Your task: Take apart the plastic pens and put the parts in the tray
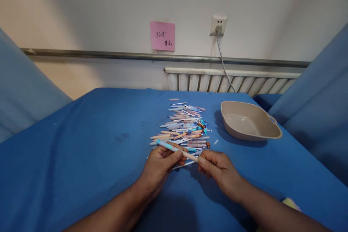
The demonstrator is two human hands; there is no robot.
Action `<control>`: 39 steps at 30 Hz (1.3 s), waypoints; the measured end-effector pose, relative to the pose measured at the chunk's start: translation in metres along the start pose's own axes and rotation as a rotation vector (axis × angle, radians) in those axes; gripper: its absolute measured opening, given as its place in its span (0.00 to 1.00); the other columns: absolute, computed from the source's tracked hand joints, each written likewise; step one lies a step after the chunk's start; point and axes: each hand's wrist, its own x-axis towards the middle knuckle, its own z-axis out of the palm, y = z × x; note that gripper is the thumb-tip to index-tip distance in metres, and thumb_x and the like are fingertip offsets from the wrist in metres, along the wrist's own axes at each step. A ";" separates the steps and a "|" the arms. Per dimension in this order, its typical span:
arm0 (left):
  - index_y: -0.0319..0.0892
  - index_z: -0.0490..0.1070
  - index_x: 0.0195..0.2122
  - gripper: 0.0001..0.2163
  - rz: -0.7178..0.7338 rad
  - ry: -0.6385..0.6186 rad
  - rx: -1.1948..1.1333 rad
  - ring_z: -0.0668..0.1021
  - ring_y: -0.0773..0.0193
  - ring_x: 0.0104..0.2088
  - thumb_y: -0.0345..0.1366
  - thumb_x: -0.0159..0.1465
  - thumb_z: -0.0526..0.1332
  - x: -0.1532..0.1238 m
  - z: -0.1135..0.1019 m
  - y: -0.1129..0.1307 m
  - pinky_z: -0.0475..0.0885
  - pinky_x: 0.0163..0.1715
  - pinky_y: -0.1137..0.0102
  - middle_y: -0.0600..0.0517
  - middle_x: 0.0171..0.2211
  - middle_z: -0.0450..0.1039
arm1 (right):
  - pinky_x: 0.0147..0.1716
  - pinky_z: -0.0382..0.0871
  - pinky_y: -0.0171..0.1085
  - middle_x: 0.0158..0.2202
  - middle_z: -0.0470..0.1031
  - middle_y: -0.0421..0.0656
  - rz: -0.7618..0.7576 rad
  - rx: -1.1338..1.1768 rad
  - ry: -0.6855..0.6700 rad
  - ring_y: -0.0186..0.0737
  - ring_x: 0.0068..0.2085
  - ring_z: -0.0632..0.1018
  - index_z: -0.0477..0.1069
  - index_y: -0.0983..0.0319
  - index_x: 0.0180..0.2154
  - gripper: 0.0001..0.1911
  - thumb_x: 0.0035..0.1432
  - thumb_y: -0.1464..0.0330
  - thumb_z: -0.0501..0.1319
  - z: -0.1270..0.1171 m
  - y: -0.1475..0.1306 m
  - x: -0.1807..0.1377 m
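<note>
Between my two hands is a pen [169, 146] with a light blue barrel at its left end and a peach part [189, 155] at its right. My left hand [162, 159] is closed around its middle, thumb on top. At the peach end, my right hand [219, 169] pinches the tip between thumb and fingers. Just beyond my hands lies a loose pile of pen parts [187, 123]: barrels, thin white refills and small coloured end pieces in blue, orange and brown. My fingers hide the nearest pieces in part.
A beige plastic basin [250, 121] stands right of the pile on the blue-covered table [95, 159]. Small white scraps [216, 141] lie between them. Behind are a wall socket [218, 25] with a plugged cord, a pink note [162, 36] and a radiator [206, 80]. Blue curtains hang at both sides.
</note>
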 end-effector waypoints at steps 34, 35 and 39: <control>0.37 0.73 0.30 0.22 -0.101 -0.319 0.403 0.67 0.72 0.16 0.56 0.54 0.63 0.020 -0.018 -0.020 0.60 0.17 0.78 0.56 0.19 0.69 | 0.47 0.65 0.42 0.46 0.75 0.48 -0.154 -1.159 0.366 0.47 0.47 0.74 0.68 0.60 0.49 0.13 0.65 0.69 0.50 -0.125 -0.015 0.041; 0.37 0.72 0.30 0.22 -0.098 -0.325 0.411 0.67 0.73 0.15 0.56 0.52 0.65 0.023 -0.019 -0.022 0.60 0.16 0.78 0.56 0.18 0.69 | 0.47 0.65 0.42 0.46 0.75 0.49 -0.075 -1.186 0.376 0.48 0.48 0.74 0.69 0.60 0.47 0.12 0.65 0.68 0.51 -0.147 -0.015 0.049; 0.38 0.71 0.30 0.24 -0.096 -0.349 0.446 0.66 0.73 0.14 0.57 0.49 0.66 0.031 -0.025 -0.030 0.60 0.15 0.78 0.56 0.18 0.69 | 0.44 0.69 0.43 0.42 0.75 0.48 0.229 -1.258 0.287 0.46 0.44 0.76 0.72 0.64 0.42 0.10 0.62 0.67 0.59 -0.204 0.002 0.074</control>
